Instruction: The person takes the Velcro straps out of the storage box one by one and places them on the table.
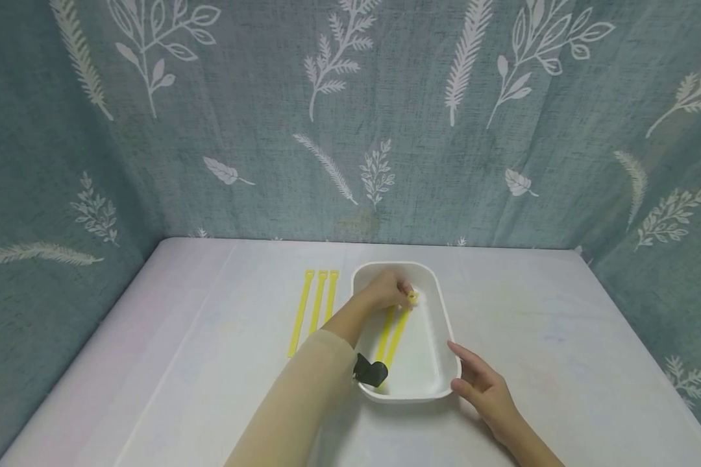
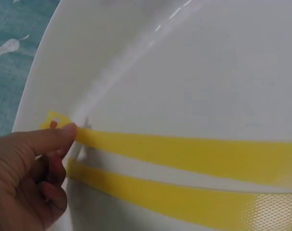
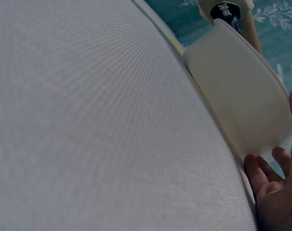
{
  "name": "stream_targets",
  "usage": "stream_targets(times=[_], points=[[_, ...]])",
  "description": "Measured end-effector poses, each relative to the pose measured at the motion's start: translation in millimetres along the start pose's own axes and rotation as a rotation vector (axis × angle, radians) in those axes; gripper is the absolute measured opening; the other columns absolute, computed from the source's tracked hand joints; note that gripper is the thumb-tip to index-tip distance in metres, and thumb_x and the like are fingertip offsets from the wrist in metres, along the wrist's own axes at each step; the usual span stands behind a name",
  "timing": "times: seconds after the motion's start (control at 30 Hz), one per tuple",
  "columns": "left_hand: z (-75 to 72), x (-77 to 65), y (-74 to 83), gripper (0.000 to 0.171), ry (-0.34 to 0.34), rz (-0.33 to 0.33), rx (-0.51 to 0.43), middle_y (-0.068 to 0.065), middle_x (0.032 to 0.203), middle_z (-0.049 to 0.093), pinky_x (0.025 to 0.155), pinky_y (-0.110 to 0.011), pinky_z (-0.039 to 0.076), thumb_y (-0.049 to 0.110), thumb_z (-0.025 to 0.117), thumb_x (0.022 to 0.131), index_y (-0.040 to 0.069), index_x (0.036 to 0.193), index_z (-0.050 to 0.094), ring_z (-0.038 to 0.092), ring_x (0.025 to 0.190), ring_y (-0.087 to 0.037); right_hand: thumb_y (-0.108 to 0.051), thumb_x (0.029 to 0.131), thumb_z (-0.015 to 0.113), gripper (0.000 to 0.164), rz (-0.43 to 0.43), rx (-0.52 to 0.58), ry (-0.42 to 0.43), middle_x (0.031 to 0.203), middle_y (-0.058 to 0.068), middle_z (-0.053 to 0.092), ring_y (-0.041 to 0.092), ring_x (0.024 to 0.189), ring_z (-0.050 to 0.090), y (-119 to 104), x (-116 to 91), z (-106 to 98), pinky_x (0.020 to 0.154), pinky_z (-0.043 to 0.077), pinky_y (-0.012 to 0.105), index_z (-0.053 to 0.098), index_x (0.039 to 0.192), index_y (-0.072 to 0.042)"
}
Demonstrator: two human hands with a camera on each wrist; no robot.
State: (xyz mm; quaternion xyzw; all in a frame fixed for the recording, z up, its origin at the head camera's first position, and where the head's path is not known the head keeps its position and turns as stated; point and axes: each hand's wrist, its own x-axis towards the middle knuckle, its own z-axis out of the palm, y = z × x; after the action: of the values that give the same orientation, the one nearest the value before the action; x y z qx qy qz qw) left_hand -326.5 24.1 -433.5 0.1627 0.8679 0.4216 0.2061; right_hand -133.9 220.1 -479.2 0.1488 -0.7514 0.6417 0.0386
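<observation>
A white rectangular tub (image 1: 429, 350) stands on the table with two yellow straps lying lengthwise inside it. My left hand (image 1: 385, 290) reaches into its far end. Thumb and forefinger pinch one yellow strap (image 2: 184, 151) just below its slotted head, as the left wrist view shows. Alongside it lies the second yellow strap (image 2: 150, 190), its upper end hidden behind the hand. At the tub's near right corner, my right hand (image 1: 485, 392) touches the outer wall with its fingertips. In the right wrist view, its fingers (image 3: 254, 168) are by the tub's lower edge.
Left of the tub, three more yellow straps (image 1: 318, 298) lie side by side on the white table (image 1: 210, 363), heads toward the back. A teal leaf-patterned cloth (image 1: 269, 162) hangs behind the table and along both sides. A black wrist device (image 1: 370, 371) overlaps the tub's near left corner.
</observation>
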Motion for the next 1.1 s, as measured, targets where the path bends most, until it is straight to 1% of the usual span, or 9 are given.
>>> stream_targets(times=[0.1, 0.2, 0.27, 0.43, 0.57, 0.67, 0.83, 1.0, 1.1], points=[[-0.7, 0.0, 3.2, 0.016, 0.0, 0.017, -0.009, -0.003, 0.073, 0.06, 0.06, -0.021, 0.044, 0.005, 0.079, 0.074, 0.003, 0.082, 0.066, 0.05, 0.065, -0.012, 0.008, 0.089, 0.055, 0.049, -0.003, 0.001, -0.009, 0.135, -0.026, 0.044, -0.007, 0.12, 0.045, 0.9, -0.2, -1.1, 0.092, 0.044, 0.013, 0.043, 0.136, 0.004], [-0.9, 0.3, 5.0, 0.019, 0.0, 0.066, -0.017, -0.001, 0.076, 0.061, 0.062, -0.017, 0.042, 0.008, 0.078, 0.075, 0.003, 0.089, 0.067, 0.051, 0.068, -0.008, 0.008, 0.089, 0.055, 0.049, -0.004, -0.012, -0.004, 0.135, -0.027, 0.044, -0.008, 0.119, 0.045, 0.5, -1.0, -2.3, 0.091, 0.045, 0.013, 0.043, 0.137, 0.003], [-2.7, -1.2, 6.6, 0.022, -0.005, 0.079, -0.039, 0.001, 0.078, 0.063, 0.063, -0.016, 0.043, 0.01, 0.078, 0.076, 0.004, 0.094, 0.067, 0.054, 0.07, -0.007, 0.008, 0.089, 0.055, 0.049, -0.01, -0.017, -0.003, 0.135, -0.027, 0.043, -0.008, 0.119, 0.044, 0.2, -1.5, -2.6, 0.09, 0.045, 0.013, 0.043, 0.137, 0.004], [-12.5, -8.8, 9.5, 0.028, -0.015, 0.046, -0.178, -0.001, 0.083, 0.066, 0.068, -0.021, 0.047, 0.011, 0.077, 0.077, 0.007, 0.103, 0.066, 0.06, 0.076, -0.011, 0.01, 0.089, 0.055, 0.049, -0.014, -0.011, -0.009, 0.135, -0.027, 0.043, -0.008, 0.119, 0.045, -0.1, -1.3, -0.8, 0.091, 0.044, 0.012, 0.042, 0.136, 0.005], [-19.0, -11.9, 9.3, 0.029, -0.013, 0.107, -0.289, 0.0, 0.084, 0.061, 0.069, -0.021, 0.049, 0.009, 0.074, 0.081, 0.005, 0.108, 0.064, 0.057, 0.077, -0.01, 0.01, 0.088, 0.056, 0.049, -0.015, -0.009, -0.002, 0.134, -0.027, 0.044, -0.008, 0.117, 0.047, -0.4, -0.8, 0.5, 0.09, 0.045, 0.012, 0.043, 0.135, 0.005], [-22.1, -13.8, 10.2, 0.03, -0.017, 0.158, -0.378, -0.001, 0.086, 0.057, 0.073, -0.023, 0.053, 0.004, 0.069, 0.083, 0.002, 0.112, 0.061, 0.059, 0.078, -0.011, 0.01, 0.088, 0.056, 0.049, -0.017, -0.01, 0.004, 0.134, -0.028, 0.042, -0.009, 0.116, 0.047, -0.4, -1.1, 0.8, 0.09, 0.044, 0.011, 0.044, 0.135, 0.005], [-24.8, -15.1, 11.7, 0.032, 0.01, 0.21, -0.494, -0.004, 0.09, 0.054, 0.078, -0.036, 0.057, -0.001, 0.063, 0.085, 0.001, 0.116, 0.057, 0.065, 0.079, -0.016, 0.009, 0.088, 0.056, 0.05, -0.018, 0.001, 0.0, 0.136, -0.028, 0.038, -0.008, 0.116, 0.048, 0.2, -1.6, 0.6, 0.091, 0.044, 0.012, 0.044, 0.136, 0.003], [-26.6, -15.0, 14.8, 0.033, 0.08, 0.249, -0.529, -0.004, 0.092, 0.055, 0.079, -0.042, 0.057, 0.0, 0.064, 0.086, 0.002, 0.118, 0.057, 0.067, 0.081, -0.015, 0.009, 0.089, 0.055, 0.05, -0.018, 0.013, -0.011, 0.137, -0.027, 0.037, -0.006, 0.116, 0.049, 0.2, -1.4, -0.4, 0.09, 0.046, 0.014, 0.043, 0.137, 0.002], [-29.0, -15.8, 19.1, 0.035, 0.1, 0.263, -0.536, -0.003, 0.093, 0.054, 0.08, -0.043, 0.056, 0.001, 0.065, 0.086, 0.003, 0.12, 0.057, 0.065, 0.08, -0.013, 0.009, 0.089, 0.055, 0.05, -0.02, 0.002, -0.01, 0.137, -0.026, 0.037, -0.006, 0.116, 0.049, -0.7, -0.7, -1.2, 0.089, 0.047, 0.015, 0.043, 0.137, 0.002]])
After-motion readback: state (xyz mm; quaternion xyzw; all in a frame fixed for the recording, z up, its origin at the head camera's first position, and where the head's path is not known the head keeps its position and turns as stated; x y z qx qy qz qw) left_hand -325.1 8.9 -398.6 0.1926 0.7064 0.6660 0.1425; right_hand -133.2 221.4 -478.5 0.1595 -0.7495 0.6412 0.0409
